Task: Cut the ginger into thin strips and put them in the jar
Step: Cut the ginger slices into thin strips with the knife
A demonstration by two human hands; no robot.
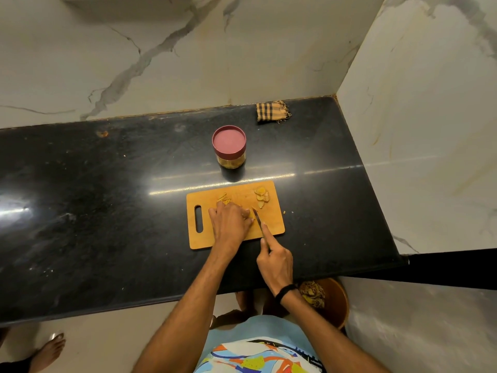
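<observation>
Clasping the knife (257, 219), the right grip (274, 261) is laying a forefinger along the blade's spine, while the left grip (231, 222) is pinning a ginger piece (251, 216) to the cutting board (273, 224). Cutting is looking partly done, with slices (261, 196) and a few strips (224, 199) lying near the board's far edge. Behind it the jar (229, 146) is standing on the desk (107, 211), lid on, so filling is still waiting.
</observation>
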